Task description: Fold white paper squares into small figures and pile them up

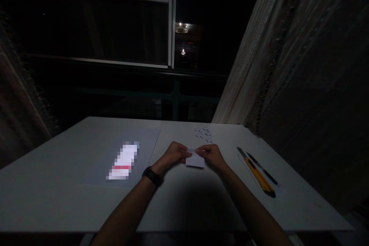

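Note:
A small white piece of paper [195, 161] is held between my two hands, just above the white table [178, 207]. My left hand [175, 153], with a dark watch on its wrist, pinches the paper's left edge between thumb and fingers. On the other side my right hand [211, 155] grips the upper right part of the same piece. Beyond the hands lie several small white pieces with dark marks [203, 134]; they are too dim to make out.
On the right lie a yellow utility knife [258, 175] and a dark pen [263, 169]. At left, a lit phone with a blurred screen [123, 161] rests on a large pale sheet [150, 148]. Curtains [248, 65] and a dark window [115, 27] stand behind the table.

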`<state>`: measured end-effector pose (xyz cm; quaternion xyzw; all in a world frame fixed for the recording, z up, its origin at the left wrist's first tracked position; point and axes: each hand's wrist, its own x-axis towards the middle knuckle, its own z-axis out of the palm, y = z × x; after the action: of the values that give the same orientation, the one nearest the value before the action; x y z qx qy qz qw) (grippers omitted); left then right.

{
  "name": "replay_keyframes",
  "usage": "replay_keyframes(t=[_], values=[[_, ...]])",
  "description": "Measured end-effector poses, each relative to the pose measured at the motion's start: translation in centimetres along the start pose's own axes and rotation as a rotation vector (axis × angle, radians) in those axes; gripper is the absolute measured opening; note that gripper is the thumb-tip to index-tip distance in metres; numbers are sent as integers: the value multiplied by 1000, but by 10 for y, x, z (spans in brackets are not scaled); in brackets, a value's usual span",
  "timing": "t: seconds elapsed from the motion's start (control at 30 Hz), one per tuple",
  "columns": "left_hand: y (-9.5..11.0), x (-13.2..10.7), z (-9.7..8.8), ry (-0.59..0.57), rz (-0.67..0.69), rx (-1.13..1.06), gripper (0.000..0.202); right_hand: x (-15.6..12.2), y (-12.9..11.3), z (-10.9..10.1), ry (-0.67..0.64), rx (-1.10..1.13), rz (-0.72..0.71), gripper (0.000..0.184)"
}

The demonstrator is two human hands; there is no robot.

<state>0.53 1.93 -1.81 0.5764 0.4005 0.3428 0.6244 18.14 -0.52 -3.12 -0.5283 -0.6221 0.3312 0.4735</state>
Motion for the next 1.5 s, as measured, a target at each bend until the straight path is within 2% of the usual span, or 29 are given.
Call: replay_keyframes(t=[0.23,0.37,0.53,0.67,0.77,1.07,1.2,1.27,1.33,1.43,1.5], values=[[-1,1,-2,-12,53,39,32,-1,-2,-1,-29,76,12,30],[-3,4,-2,80,47,-36,33,-2,2,-1,-141,259,114,49],[-6,6,-3,112,45,-86,34,-4,9,0,-117,437,237,36],[-4,4,-3,113,50,-126,36,-6,4,-6,-175,564,328,45],[-3,2,-3,104,56,-116,34,-7,1,-9,-213,601,355,41],[-6,3,-7,59,51,-154,29,-6,6,-8,-162,620,346,23],[-4,2,-5,41,14,-369,25,-5,6,-4,-70,597,308,20],[-4,2,-4,44,-31,-470,27,-4,8,0,-8,587,273,20],[-5,3,-3,50,-57,-484,30,-3,11,5,50,555,208,19],[-10,5,-3,96,9,-428,31,-3,12,10,78,467,82,18],[-15,8,-2,176,51,-420,33,-4,11,12,57,428,38,17]])
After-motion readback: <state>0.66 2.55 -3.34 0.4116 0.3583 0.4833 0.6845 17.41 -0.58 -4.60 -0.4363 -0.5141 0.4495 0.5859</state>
